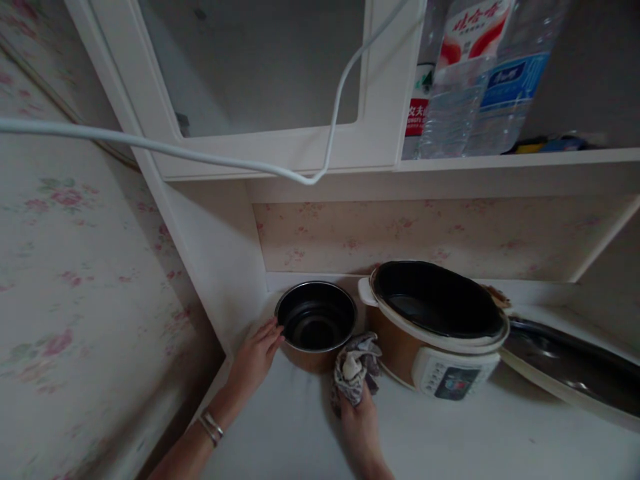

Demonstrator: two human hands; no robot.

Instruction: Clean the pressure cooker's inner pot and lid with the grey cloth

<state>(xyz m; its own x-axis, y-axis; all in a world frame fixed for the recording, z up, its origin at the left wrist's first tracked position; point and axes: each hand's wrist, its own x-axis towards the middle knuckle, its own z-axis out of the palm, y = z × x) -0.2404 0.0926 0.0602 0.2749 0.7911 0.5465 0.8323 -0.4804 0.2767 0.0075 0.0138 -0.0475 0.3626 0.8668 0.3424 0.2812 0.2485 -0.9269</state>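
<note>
A round pot [313, 359] with a black interior and a brownish outside stands on the white counter [290, 433]. My left hand [256, 355] lies against the pot's left side with its fingers stretched out, the tips touching near the rim; a metal bracelet circles the wrist. Bunched in my right hand [361, 423] is a grey patterned cloth [353, 373], held just at the pot's front right side. Whether the cloth presses on the pot I cannot tell. Close to the right of the cloth is an oval electric cooker [393, 347], lidless, with a black inner pot and a control panel.
A large glass lid [575, 367] leans at the cooker's right. Overhead hangs a cabinet [280, 153] and a shelf with several plastic bottles [465, 93]. A white cable [225, 162] droops across the upper view. The left side panel [215, 247] stands close to my left arm.
</note>
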